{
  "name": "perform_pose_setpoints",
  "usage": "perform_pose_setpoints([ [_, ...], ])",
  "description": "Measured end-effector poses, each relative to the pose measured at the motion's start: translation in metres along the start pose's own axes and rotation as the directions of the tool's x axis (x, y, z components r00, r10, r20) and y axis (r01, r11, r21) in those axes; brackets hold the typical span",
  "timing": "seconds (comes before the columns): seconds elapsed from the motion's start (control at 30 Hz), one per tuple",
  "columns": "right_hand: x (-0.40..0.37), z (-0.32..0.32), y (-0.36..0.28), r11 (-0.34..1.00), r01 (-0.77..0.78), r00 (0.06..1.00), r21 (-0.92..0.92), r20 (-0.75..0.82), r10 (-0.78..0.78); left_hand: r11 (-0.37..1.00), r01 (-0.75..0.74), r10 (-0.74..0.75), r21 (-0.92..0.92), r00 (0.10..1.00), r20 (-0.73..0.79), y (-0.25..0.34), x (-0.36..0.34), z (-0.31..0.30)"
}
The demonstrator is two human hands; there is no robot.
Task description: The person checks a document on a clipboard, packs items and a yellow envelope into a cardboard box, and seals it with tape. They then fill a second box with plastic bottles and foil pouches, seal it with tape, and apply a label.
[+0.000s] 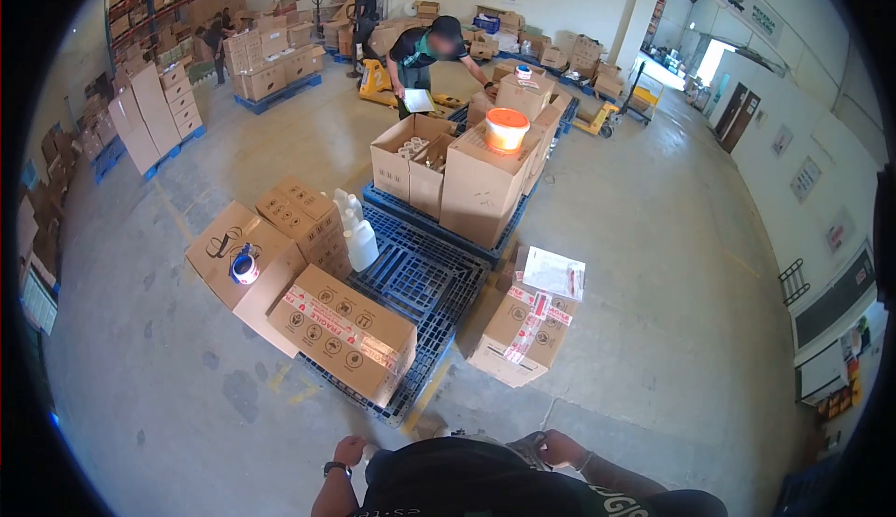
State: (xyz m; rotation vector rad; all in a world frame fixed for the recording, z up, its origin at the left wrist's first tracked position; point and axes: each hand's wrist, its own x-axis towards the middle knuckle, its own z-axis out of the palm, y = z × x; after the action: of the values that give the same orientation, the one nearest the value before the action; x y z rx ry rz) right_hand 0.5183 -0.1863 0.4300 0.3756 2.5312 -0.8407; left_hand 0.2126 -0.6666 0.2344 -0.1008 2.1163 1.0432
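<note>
At the lower edge, my left hand [351, 450] hangs beside my body with a dark band at its wrist. Its fingers look curled, and whatever they may hold is hidden. My right hand [561, 449] is closed at my waist, against greyish cloth; what is in its fingers is too small to tell. In front of me, a taped carton marked FRAGILE [345, 330] lies on a blue plastic pallet [420, 279]. Right of the pallet, another taped carton [525, 335] on the floor carries a paper sheet [554, 273]. Neither hand touches a carton.
Left are cartons with a tape roll [245, 269] on top; white jugs [360, 242] stand on the pallet. Beyond, an orange-lidded bucket [506, 131] tops a tall carton. A co-worker [429, 50] holding papers leans over boxes. Pallet jacks [597, 120] and other people are farther back.
</note>
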Motion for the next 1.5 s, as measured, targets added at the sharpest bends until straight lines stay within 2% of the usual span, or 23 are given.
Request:
perform_pose_setpoints([
  [0.13, 0.010, 0.012, -0.011, 0.978, 0.016, 0.999, -0.206, -0.047, -0.026, 0.996, -0.077, 0.079, 0.043, 0.995, -0.056, -0.022, 0.011, -0.012],
  [0.2, 0.011, 0.007, -0.030, 0.999, 0.052, 0.999, 0.001, -0.004, -0.052, 0.919, -0.281, 0.276, 0.275, 0.959, 0.060, -0.037, 0.008, -0.036],
  [0.27, 0.014, 0.013, -0.047, 0.982, 0.047, 0.999, 0.183, -0.008, -0.046, 0.950, -0.221, 0.217, 0.222, 0.975, 0.041, -0.048, 0.002, -0.053],
  [0.33, 0.017, 0.028, -0.068, 0.941, 0.011, 0.999, 0.339, -0.048, 0.006, 0.985, 0.107, -0.116, -0.136, 0.991, -0.062, -0.062, -0.010, -0.061],
  [0.43, 0.031, 0.035, -0.095, 0.971, -0.078, 0.997, 0.226, 0.036, 0.071, 0.915, 0.297, -0.302, -0.273, 0.953, 0.026, -0.076, -0.032, -0.097],
  [0.53, 0.039, 0.042, -0.134, 0.975, -0.161, 0.984, -0.151, 0.056, 0.171, 0.904, 0.337, -0.339, -0.264, 0.940, 0.037, -0.094, -0.042, -0.130],
  [0.63, 0.036, 0.055, -0.180, 0.924, -0.326, 0.944, -0.201, -0.129, 0.305, 0.878, 0.381, -0.379, -0.290, 0.923, 0.065, -0.110, -0.046, -0.161],
  [0.73, 0.039, 0.066, -0.197, 0.915, -0.381, 0.923, -0.131, -0.003, 0.384, 0.888, 0.379, -0.365, -0.260, 0.926, 0.101, -0.131, -0.036, -0.191],
  [0.77, 0.037, 0.064, -0.208, 0.920, -0.376, 0.925, -0.110, 0.022, 0.381, 0.907, 0.363, -0.360, -0.214, 0.931, 0.058, -0.132, -0.037, -0.199],
  [0.83, 0.030, 0.061, -0.230, 0.929, -0.363, 0.927, -0.067, 0.076, 0.368, 0.921, 0.339, -0.337, -0.191, 0.941, 0.043, -0.123, -0.035, -0.222],
  [0.9, 0.019, 0.059, -0.242, 0.912, -0.368, 0.925, -0.182, 0.030, 0.380, 0.938, 0.279, -0.288, -0.205, 0.958, -0.015, -0.129, -0.023, -0.237],
  [0.93, 0.014, 0.057, -0.248, 0.898, -0.370, 0.924, -0.237, 0.009, 0.382, 0.980, 0.154, -0.162, -0.126, 0.985, -0.057, -0.126, -0.006, -0.244],
  [1.0, 0.008, 0.039, -0.266, 0.889, -0.403, 0.911, -0.216, 0.001, 0.413, 0.995, -0.090, 0.095, 0.048, 0.989, -0.112, -0.134, 0.023, -0.258],
  [1.03, 0.008, 0.030, -0.272, 0.890, -0.405, 0.911, -0.211, -0.013, 0.411, 0.982, -0.141, 0.155, 0.123, 0.981, -0.114, -0.120, 0.023, -0.266],
  [1.07, 0.011, 0.020, -0.278, 0.890, -0.405, 0.913, -0.209, -0.031, 0.408, 0.962, -0.192, 0.217, 0.194, 0.970, -0.114, -0.070, 0.009, -0.273],
  [1.13, 0.021, -0.002, -0.285, 0.905, -0.339, 0.940, -0.256, -0.115, 0.320, 0.925, -0.373, 0.380, 0.071, 0.911, -0.159, -0.006, -0.014, -0.272],
  [1.2, 0.030, -0.040, -0.312, 0.917, -0.279, 0.943, -0.286, -0.261, 0.205, 0.904, -0.427, 0.424, -0.005, 0.900, -0.104, 0.072, -0.057, -0.268],
  [1.23, 0.034, -0.059, -0.344, 0.924, -0.253, 0.922, -0.287, -0.362, 0.140, 0.923, -0.370, 0.373, -0.110, 0.928, 0.007, 0.105, -0.077, -0.267],
  [1.27, 0.045, -0.068, -0.363, 0.971, -0.079, 0.886, -0.227, -0.462, -0.036, 0.932, -0.297, 0.326, -0.209, 0.937, 0.125, 0.133, -0.096, -0.263],
  [1.3, 0.057, -0.073, -0.384, 0.977, 0.109, 0.804, -0.185, -0.562, -0.196, 0.897, -0.242, 0.343, -0.369, 0.909, 0.236, 0.155, -0.113, -0.258],
  [1.33, 0.065, -0.077, -0.418, 0.943, 0.284, 0.692, -0.171, -0.645, -0.325, 0.840, -0.166, 0.377, -0.517, 0.863, 0.335, 0.175, -0.127, -0.253],
  [1.4, 0.084, -0.065, -0.459, 0.850, 0.435, 0.577, -0.298, -0.633, -0.517, 0.601, 0.182, 0.483, -0.778, 0.694, 0.535, 0.203, -0.152, -0.246],
  [1.5, 0.103, -0.040, -0.488, 0.651, 0.605, 0.403, -0.459, -0.528, -0.747, 0.370, 0.210, 0.587, -0.905, 0.702, 0.403, 0.259, -0.219, -0.250],
])
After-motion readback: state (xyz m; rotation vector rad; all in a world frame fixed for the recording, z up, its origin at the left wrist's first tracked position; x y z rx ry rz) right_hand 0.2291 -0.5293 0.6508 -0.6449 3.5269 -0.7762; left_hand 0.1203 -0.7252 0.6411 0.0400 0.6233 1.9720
